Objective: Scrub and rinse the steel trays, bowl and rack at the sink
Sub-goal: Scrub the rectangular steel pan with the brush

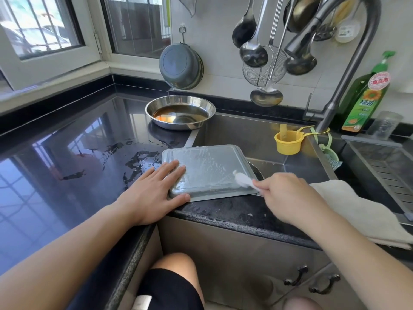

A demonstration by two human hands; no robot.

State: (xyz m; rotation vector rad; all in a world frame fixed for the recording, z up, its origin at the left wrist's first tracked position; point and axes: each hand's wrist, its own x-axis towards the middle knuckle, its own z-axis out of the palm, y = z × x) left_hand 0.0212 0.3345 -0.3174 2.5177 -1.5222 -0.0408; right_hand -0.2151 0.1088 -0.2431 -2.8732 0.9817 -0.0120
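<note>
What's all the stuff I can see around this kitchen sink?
steel tray: one, grey, soapy, upside down across the sink's front left corner
steel bowl: one, silver, brown liquid inside, on the counter behind the tray
scrubber: one, white, on the tray's right edge
cup: one, yellow, hanging in the sink
soap bottle: one, green, right of the tap
tap: one, grey, arching over the sink
ladles: several, steel, on the wall
cloth: one, cream, on the sink's front edge
left hand: flat on the tray
right hand: holds the scrubber

Bright window daylight glares off countertop [67, 153]; edges bowed
</note>
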